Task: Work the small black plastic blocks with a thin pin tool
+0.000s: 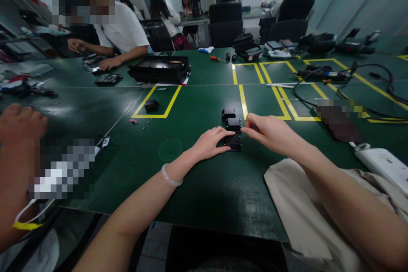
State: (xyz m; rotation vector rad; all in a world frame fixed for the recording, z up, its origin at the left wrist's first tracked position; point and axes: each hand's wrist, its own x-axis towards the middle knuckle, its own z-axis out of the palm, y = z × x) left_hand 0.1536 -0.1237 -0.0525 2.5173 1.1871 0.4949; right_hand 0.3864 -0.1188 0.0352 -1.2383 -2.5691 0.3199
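Note:
Three small black boxes stand in a row on the green table: a far one (228,113), a middle one (233,124) and a near one (232,141). My left hand (212,142), with a pale bangle at its wrist, steadies the near box, its thumb at the lower left and its fingers along the far edge. At that box's far right corner, my right hand (259,129) has thumb and forefinger pinched together. Whatever sits in that pinch is too small or hidden to make out. Small bright spots, possibly screws, show at the boxes' corners.
Yellow tape marks rectangles on the table (197,195). Left of centre lie a black block (151,105) and a large black tray (159,70). Beige cloth (287,187), a white power strip (387,163) and cables are at right. Co-workers sit at left and across.

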